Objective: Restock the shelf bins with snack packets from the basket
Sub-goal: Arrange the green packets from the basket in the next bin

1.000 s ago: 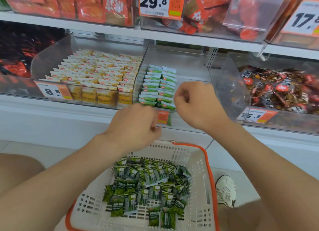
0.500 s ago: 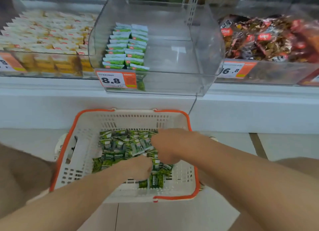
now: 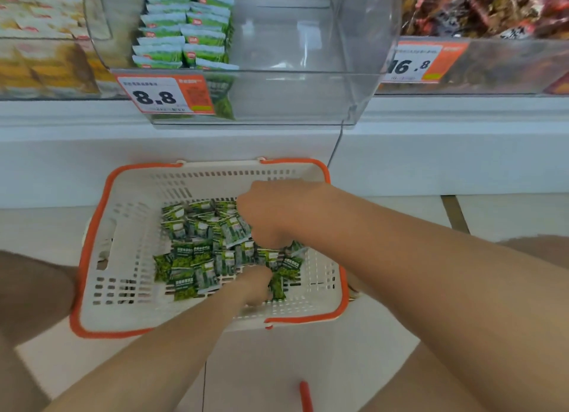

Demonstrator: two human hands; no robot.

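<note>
A white basket with an orange rim (image 3: 129,236) sits on the floor below the shelf, holding a heap of green snack packets (image 3: 197,251). My left hand (image 3: 257,285) reaches into the near side of the heap, its fingers curled among packets. My right hand (image 3: 271,214) is down in the far right of the heap, fingers curled over packets; what either hand holds is hidden. Above, the clear bin (image 3: 292,97) with the 8.8 price tag (image 3: 164,94) holds two rows of green packets (image 3: 184,26) on its left side; its right side is bare.
A bin of yellow packets (image 3: 40,42) stands to the left and a bin of dark red packets (image 3: 480,8) with a 16.8 tag to the right. The white shelf base (image 3: 431,153) runs behind the basket. My knees flank the basket on the tiled floor.
Both hands dropped from the clear bin down into the basket, and my view tilted downward with them. Over the last half second they settled deeper into the heap.
</note>
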